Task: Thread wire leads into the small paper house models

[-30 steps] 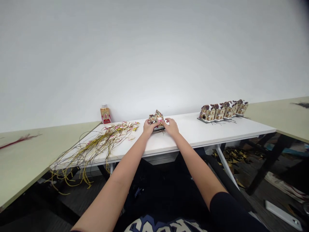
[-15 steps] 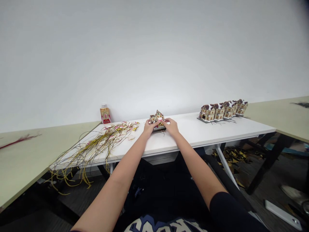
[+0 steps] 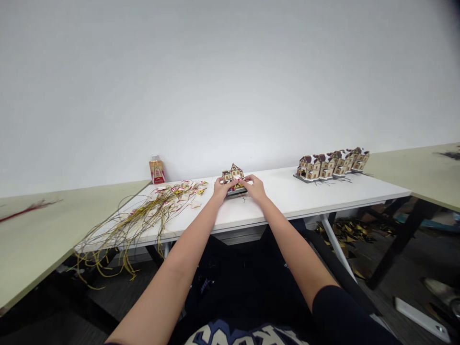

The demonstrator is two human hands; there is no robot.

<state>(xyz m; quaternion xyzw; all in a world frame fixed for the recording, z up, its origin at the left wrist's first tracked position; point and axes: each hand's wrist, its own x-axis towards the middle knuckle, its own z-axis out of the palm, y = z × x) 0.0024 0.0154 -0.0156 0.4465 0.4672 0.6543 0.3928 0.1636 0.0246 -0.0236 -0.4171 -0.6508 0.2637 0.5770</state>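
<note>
A small model house (image 3: pixel 233 173) with brown roof edges, cream walls and a dark base stands near the middle of the white table (image 3: pixel 276 201). My left hand (image 3: pixel 221 189) grips its left side, and my right hand (image 3: pixel 255 186) grips its right side. Both thumbs press in at its front, by a small red-and-white piece. The fingers behind the house are hidden. Thin dark wires stick out below the base.
To the left lies a tangle of yellow and dark wires (image 3: pixel 143 215) with small red, white and yellow pieces, some hanging off the edge. A bottle (image 3: pixel 156 170) stands behind it. Several similar model houses (image 3: pixel 327 166) form a row on the right. A white phone (image 3: pixel 421 318) shows lower right.
Both hands stay on the model house. The house has tilted or shifted very slightly, and a bit more of its lower front shows between the thumbs.
</note>
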